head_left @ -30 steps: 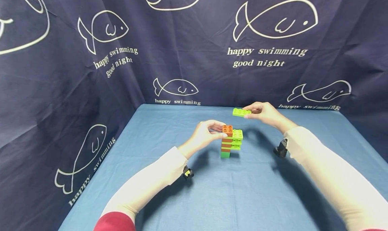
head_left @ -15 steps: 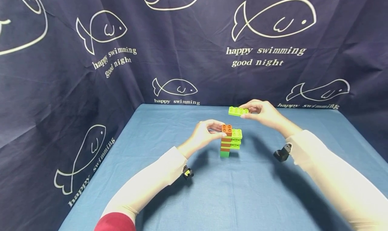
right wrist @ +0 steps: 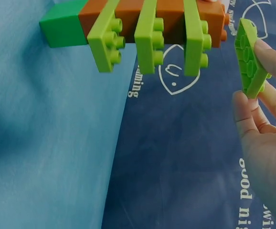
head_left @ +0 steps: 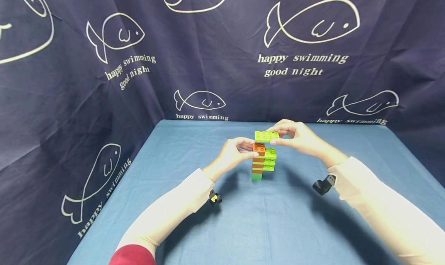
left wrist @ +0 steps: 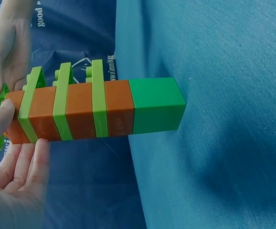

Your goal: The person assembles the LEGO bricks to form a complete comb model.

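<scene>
A tower of toy building bricks stands upright in the head view, orange bricks alternating with thin lime plates. At its foot is a green brick. Three lime plates jut out from the tower on the right-hand side. My left hand pinches the top orange brick between thumb and fingers. Just over that brick, my right hand holds another lime plate by its right end. The right wrist view shows this plate apart from the top brick's studs, with its hollow underside facing the tower.
A blue cloth covers the table. Dark blue fabric with white fish drawings hangs behind it and along the left. Black wrist devices sit under both sleeves, the right one hanging lower than the hand.
My right hand has moved left and then down with the lime plate, from behind and right of the tower to just over its top. The left hand keeps its grip on the top brick.
</scene>
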The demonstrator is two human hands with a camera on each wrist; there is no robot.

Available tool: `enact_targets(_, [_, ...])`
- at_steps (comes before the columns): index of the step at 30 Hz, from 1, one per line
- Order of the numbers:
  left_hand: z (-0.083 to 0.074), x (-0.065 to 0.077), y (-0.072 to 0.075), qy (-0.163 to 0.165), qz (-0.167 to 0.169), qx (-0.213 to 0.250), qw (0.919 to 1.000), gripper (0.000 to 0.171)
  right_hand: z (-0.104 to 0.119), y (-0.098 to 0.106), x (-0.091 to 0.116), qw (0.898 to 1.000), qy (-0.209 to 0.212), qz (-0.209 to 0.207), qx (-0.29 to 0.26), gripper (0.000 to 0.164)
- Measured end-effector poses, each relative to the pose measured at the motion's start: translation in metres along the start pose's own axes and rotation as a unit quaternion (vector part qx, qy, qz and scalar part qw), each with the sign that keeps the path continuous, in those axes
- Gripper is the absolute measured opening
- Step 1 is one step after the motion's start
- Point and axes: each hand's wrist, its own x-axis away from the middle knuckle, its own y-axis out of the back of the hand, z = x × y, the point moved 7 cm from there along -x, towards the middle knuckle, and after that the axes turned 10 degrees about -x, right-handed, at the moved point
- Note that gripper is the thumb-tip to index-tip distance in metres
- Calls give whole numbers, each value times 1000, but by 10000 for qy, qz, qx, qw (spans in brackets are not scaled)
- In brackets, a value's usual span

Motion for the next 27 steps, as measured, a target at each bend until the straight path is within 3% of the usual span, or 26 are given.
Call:
enact_targets(8, [-4,2,-2,78,13,38,10000,36,-8,-7,8,9995,-251,-70,161,33])
enact_targets(18, [-1,-1,-1,-12,-35,136,9999,35,-7,-12,12,9998,64,-175,30,30])
enact_targets(27, [-1,0,1,-64,-1,-8,10000,32,-7,-14,14,9996,-24,-202,179,30])
